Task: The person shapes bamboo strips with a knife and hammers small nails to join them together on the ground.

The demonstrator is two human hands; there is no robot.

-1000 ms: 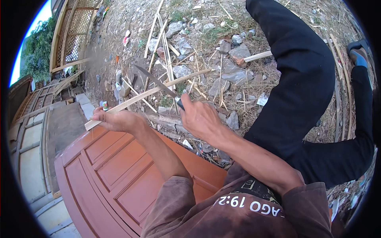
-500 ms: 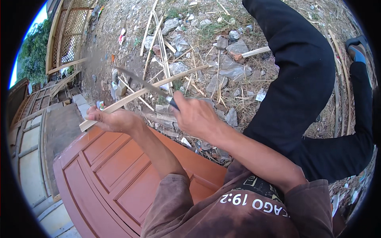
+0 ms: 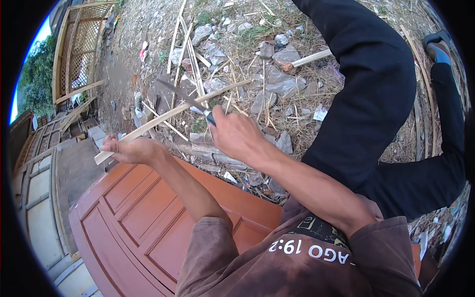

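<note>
In the head view our left hand (image 3: 129,150) is closed on the bamboo strip (image 3: 173,114), whose long axis runs toward two o'clock; our right hand (image 3: 236,134) grips the knife (image 3: 185,99), seemingly touching it mid-length.

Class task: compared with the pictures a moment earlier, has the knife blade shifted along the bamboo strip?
Cannot tell: the knife crosses the bamboo strip at much the same spot, but the camera itself moved against the stones.
</note>
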